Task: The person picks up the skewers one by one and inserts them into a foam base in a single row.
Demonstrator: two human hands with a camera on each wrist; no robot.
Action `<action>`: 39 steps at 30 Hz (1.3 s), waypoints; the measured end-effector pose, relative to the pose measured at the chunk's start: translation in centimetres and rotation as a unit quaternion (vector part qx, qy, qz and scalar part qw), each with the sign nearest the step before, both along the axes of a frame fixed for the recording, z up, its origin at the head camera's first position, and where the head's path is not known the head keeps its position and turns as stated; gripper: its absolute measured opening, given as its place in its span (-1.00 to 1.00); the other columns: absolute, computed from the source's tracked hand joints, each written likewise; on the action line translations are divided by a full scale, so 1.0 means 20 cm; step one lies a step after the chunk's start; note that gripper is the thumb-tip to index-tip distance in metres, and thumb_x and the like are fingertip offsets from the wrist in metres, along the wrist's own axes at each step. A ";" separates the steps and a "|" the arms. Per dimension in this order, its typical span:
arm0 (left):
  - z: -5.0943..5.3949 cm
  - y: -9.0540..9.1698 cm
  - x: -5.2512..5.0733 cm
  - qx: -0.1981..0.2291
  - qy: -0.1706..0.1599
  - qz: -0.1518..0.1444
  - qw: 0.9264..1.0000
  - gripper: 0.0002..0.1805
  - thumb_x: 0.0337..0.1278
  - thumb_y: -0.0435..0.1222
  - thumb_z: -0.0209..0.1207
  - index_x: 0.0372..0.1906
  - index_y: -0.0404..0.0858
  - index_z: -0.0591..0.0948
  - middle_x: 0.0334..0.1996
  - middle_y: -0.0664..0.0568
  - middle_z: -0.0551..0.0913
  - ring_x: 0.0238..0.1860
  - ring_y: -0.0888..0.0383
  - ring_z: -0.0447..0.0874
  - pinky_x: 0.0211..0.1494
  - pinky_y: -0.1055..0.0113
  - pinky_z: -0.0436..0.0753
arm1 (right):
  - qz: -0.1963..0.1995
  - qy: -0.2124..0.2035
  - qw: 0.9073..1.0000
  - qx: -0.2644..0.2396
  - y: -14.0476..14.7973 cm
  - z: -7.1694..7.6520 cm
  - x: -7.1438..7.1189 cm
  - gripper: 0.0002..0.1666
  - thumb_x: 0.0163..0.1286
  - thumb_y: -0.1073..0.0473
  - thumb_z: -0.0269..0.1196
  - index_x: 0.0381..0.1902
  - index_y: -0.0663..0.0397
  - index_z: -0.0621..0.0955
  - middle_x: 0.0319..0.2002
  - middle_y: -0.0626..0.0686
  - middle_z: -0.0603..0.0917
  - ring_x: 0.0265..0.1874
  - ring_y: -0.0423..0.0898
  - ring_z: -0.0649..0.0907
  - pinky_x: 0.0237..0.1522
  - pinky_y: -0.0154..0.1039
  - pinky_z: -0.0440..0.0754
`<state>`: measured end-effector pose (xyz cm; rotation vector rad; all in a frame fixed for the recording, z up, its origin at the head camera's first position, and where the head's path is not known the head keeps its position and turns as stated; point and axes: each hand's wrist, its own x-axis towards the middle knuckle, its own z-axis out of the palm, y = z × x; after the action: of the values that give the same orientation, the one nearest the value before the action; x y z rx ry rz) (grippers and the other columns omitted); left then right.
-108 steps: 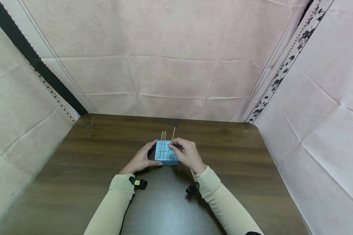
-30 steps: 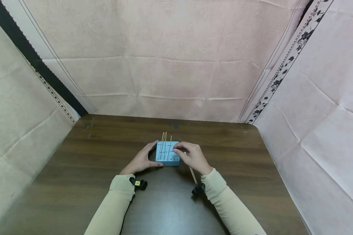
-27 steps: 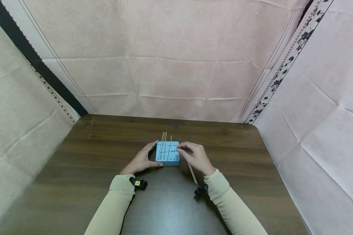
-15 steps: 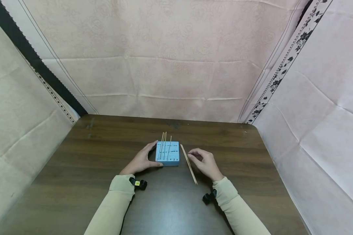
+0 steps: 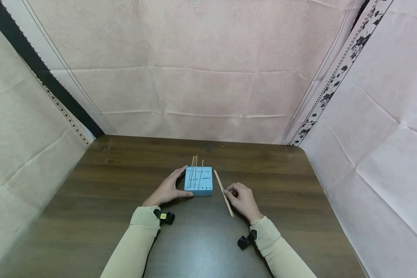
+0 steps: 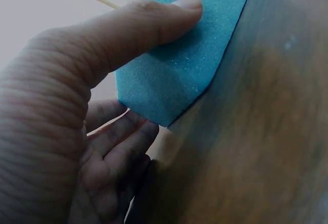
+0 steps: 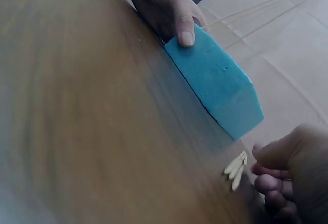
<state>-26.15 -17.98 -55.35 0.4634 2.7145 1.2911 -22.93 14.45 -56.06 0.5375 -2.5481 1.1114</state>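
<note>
1. Blue foam block sits flat on the brown wood-grain table, in front of the person, dark marks across its top.
2. Left hand grips the block: thumb pressed on the near side face, fingers round the left and far side.
3. Three thin wooden sticks stand in the block's top, two close together on the left, a shorter-looking one farther right.
4. Loose sticks lie in a slanted bundle just right of the block, apart from it; right wrist view shows three ends.
5. Right hand is low beside that bundle, fingers bent, thumb near the index finger. Can't tell from here if it pinches a stick or only sits next to them.
6. Pale sleeves on both arms, a black camera strapped at each wrist.
7. Light patterned cloth hangs behind the table and along both sides.
</note>
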 end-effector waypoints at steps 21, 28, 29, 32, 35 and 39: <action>0.00 -0.01 -0.01 -0.008 0.001 0.006 1.000 0.32 -0.36 0.38 0.48 0.61 0.18 0.08 0.56 0.02 0.13 0.53 -0.11 0.10 0.40 -0.28 0.24 | -0.038 -0.013 0.999 0.002 -0.05 -0.01 -0.01 -0.90 0.28 0.26 0.43 -0.39 0.03 0.68 -0.45 -0.11 0.56 -0.45 -0.20 0.52 -0.40 -0.27 0.53; 0.00 -0.01 0.01 -0.006 -0.003 0.007 1.000 0.33 -0.35 0.38 0.47 0.61 0.13 0.09 0.56 0.03 0.12 0.53 -0.11 0.09 0.39 -0.29 0.25 | -0.060 0.032 0.998 0.016 -0.04 -0.02 0.00 -0.93 0.27 0.32 0.35 -0.40 0.10 0.66 -0.46 -0.09 0.53 -0.44 -0.16 0.49 -0.38 -0.25 0.49; 0.00 -0.01 0.01 -0.006 -0.006 0.008 1.000 0.33 -0.35 0.38 0.47 0.61 0.13 0.08 0.56 0.03 0.12 0.53 -0.11 0.09 0.39 -0.29 0.25 | -0.067 0.042 0.997 0.018 -0.04 -0.02 0.00 -0.92 0.25 0.33 0.35 -0.41 0.10 0.65 -0.47 -0.08 0.53 -0.44 -0.14 0.48 -0.38 -0.24 0.47; 0.00 -0.01 0.03 -0.006 -0.013 0.007 1.000 0.34 -0.35 0.37 0.48 0.62 0.13 0.08 0.57 0.01 0.12 0.53 -0.12 0.09 0.39 -0.30 0.25 | -0.080 0.069 0.994 0.023 -0.04 -0.03 0.00 -0.88 0.21 0.37 0.38 -0.42 0.13 0.63 -0.48 -0.03 0.52 -0.45 -0.09 0.47 -0.36 -0.19 0.44; 0.00 0.00 0.03 -0.002 -0.010 0.005 1.000 0.33 -0.34 0.35 0.49 0.62 0.10 0.08 0.57 0.01 0.12 0.53 -0.12 0.09 0.38 -0.30 0.26 | -0.089 0.077 0.993 0.025 -0.03 -0.03 -0.01 -0.86 0.21 0.34 0.43 -0.41 0.18 0.62 -0.47 0.02 0.53 -0.45 -0.05 0.48 -0.32 -0.15 0.42; 0.01 0.00 0.01 0.001 -0.001 -0.002 1.000 0.33 -0.32 0.34 0.49 0.62 0.08 0.08 0.57 -0.01 0.11 0.53 -0.13 0.09 0.38 -0.31 0.25 | -0.096 0.076 0.992 0.029 -0.02 -0.04 -0.03 -0.85 0.25 0.34 0.43 -0.40 0.21 0.62 -0.45 0.05 0.53 -0.43 -0.02 0.50 -0.29 -0.13 0.43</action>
<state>-26.03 -17.93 -55.19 0.4678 2.7091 1.2931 -23.52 14.08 -56.82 0.3660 -2.4457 0.8965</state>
